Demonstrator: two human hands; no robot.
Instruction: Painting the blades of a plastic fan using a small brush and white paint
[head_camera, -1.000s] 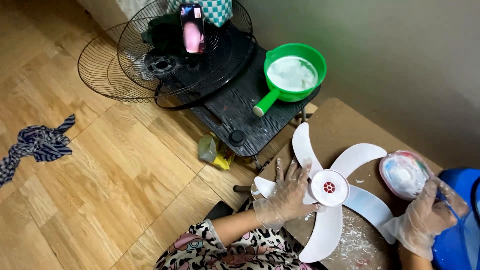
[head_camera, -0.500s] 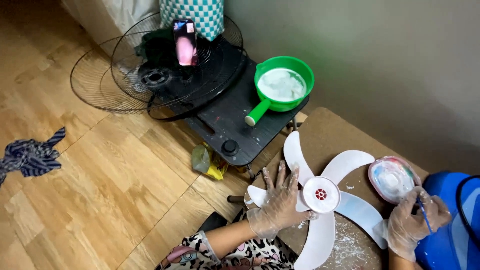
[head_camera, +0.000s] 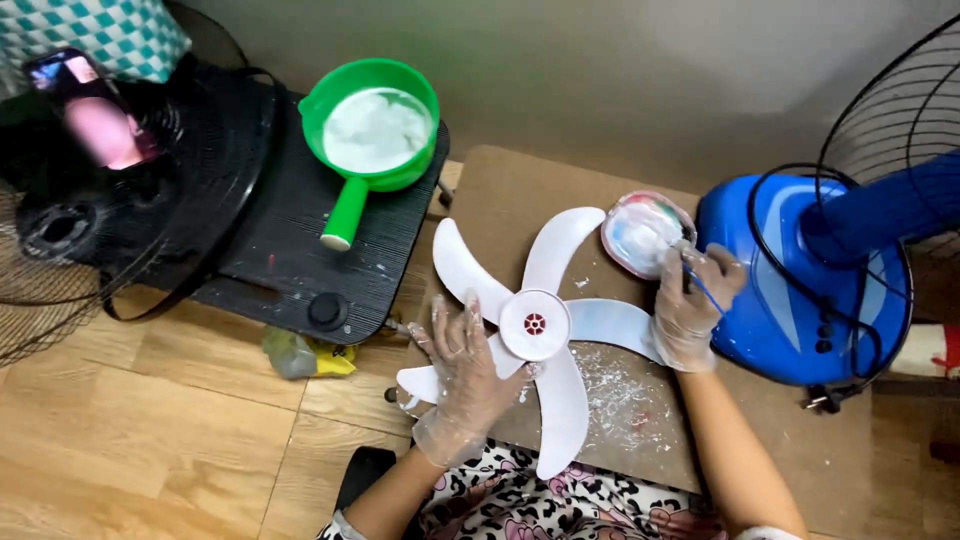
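The white fan blade (head_camera: 535, 325) lies flat on a brown board (head_camera: 770, 440) on the floor. The left hand (head_camera: 465, 365) rests on it with fingers spread flat, pressing it down. The right hand (head_camera: 690, 305) has its fingers closed on a thin blue brush (head_camera: 703, 285), and the tip is in a small dish (head_camera: 645, 232) of white foam. White flecks lie on the board near the blade, so some scrubbing looks done. The blade looks mostly clean. A green scoop (head_camera: 375, 125) of soapy water sits near.
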